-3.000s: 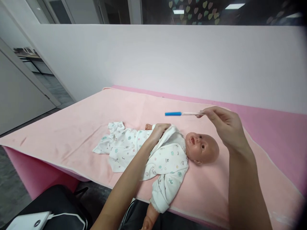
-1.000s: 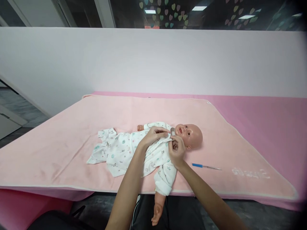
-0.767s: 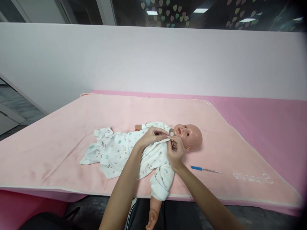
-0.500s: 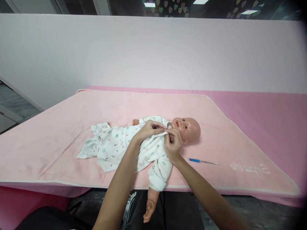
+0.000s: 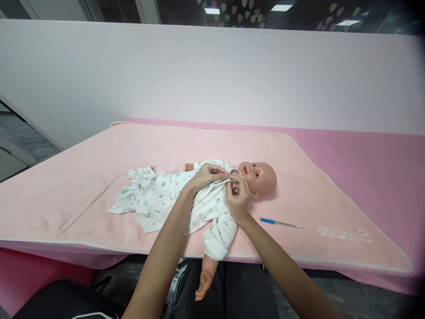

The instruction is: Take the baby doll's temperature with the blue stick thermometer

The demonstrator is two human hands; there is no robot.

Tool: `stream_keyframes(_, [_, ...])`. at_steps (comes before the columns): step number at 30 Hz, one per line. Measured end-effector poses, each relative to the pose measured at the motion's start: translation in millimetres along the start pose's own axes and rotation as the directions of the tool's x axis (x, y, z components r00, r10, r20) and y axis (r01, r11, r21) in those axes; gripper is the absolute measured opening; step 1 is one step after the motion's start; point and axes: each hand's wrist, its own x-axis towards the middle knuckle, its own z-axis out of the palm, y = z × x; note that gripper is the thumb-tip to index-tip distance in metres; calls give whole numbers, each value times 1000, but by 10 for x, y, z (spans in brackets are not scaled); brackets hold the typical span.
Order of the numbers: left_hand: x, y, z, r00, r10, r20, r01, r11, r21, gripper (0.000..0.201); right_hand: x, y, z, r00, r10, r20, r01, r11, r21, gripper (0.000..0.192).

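A baby doll (image 5: pixel 265 177) lies on its back, head to the right, dressed in a white printed baby shirt (image 5: pixel 202 212) with buttons down the front and matching trousers (image 5: pixel 156 199). Near the doll's neck, my left hand (image 5: pixel 210 175) pinches the shirt's front edge between thumb and fingers. My right hand (image 5: pixel 238 192) grips the same edge from the other side, its fingers curled. The fingertips of both hands nearly meet and hide the spot they hold. One doll arm (image 5: pixel 206 277) hangs over the near table edge.
A peach blanket (image 5: pixel 83 177) covers the pink table (image 5: pixel 381 173). Right of the doll lies a thin thermometer-like stick with a blue end (image 5: pixel 268 220). A white wall (image 5: pixel 212 79) rises behind the table. A black chair (image 5: pixel 63 301) stands at lower left.
The camera view has shifted slightly. Both hands stay at the shirt's neckline, with only small finger movements; the doll lies as before.
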Motion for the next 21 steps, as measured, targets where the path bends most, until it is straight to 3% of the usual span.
stream_keyframes(8, [-73, 129, -41, 987, 15, 160, -40, 987, 154, 45, 1, 4, -14, 1000, 23, 3, -23, 998, 50, 14])
stream_keyframes(15, [-70, 113, -18, 991, 21, 129, -34, 994, 103, 29, -4, 5, -7, 999, 32, 2, -32, 999, 19, 12])
stream_keyframes(21, [-53, 78, -22, 992, 15, 124, -25, 996, 83, 22, -7, 8, -31, 1000, 2, 26, -5, 996, 90, 12])
